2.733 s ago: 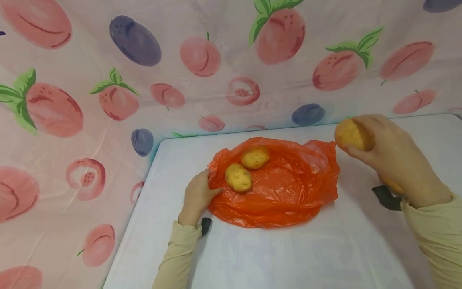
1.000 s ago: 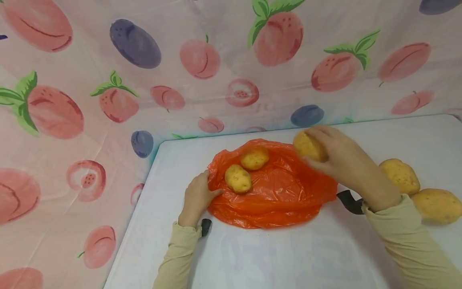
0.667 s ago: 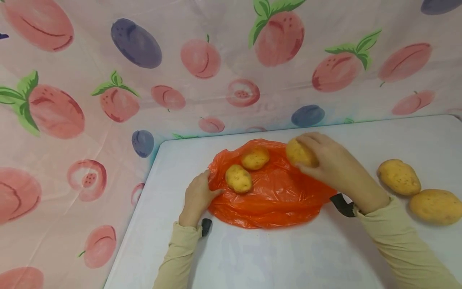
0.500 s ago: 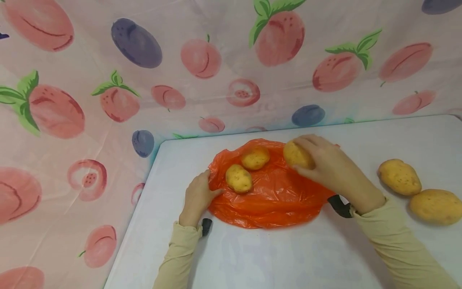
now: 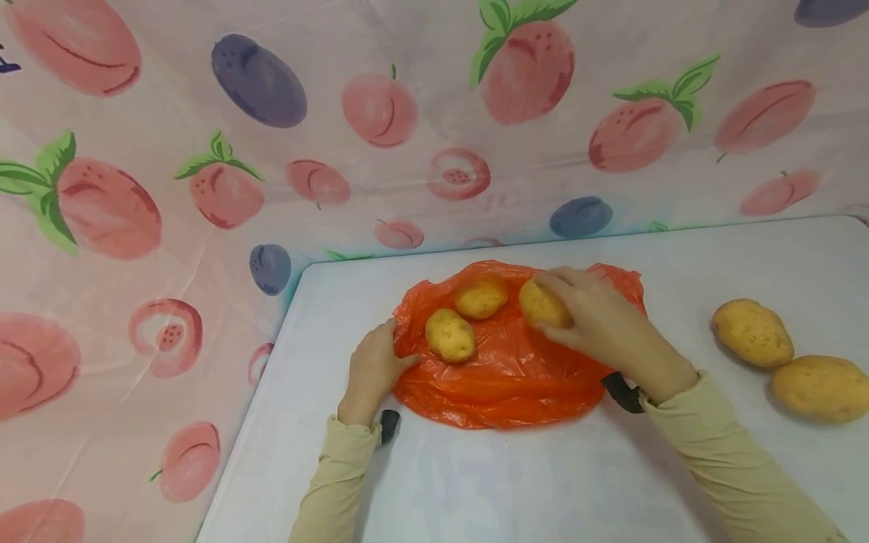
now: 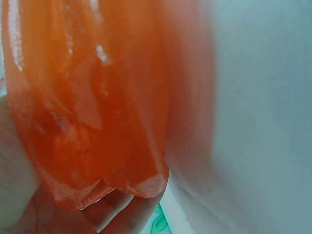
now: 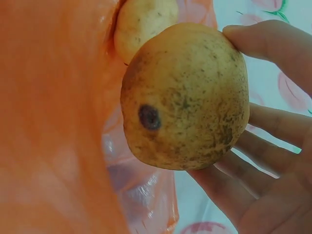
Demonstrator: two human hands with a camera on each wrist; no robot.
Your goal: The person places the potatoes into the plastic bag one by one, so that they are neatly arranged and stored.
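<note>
An orange-red plastic bag (image 5: 502, 369) lies spread on the table, its mouth wide. Two yellow potatoes sit in its left part: one potato (image 5: 450, 335) nearer, another potato (image 5: 480, 296) just behind. My left hand (image 5: 372, 369) grips the bag's left edge, thumb on the inner side; in the left wrist view the film (image 6: 87, 122) hides part of the fingers. Over the bag's right half, my right hand (image 5: 597, 320) holds a third potato (image 5: 543, 303) between thumb and fingers. The right wrist view shows a dark spot on this held potato (image 7: 187, 97).
Two more potatoes lie on the white table (image 5: 509, 483) at the right: one potato (image 5: 751, 332) and, close in front of it, a larger potato (image 5: 821, 388). A fruit-print cloth (image 5: 421, 45) hangs behind and to the left of the table.
My right hand has carried its potato leftward from beyond the bag's right side to over the bag, and lower. The left hand and the two potatoes in the bag stay put.
</note>
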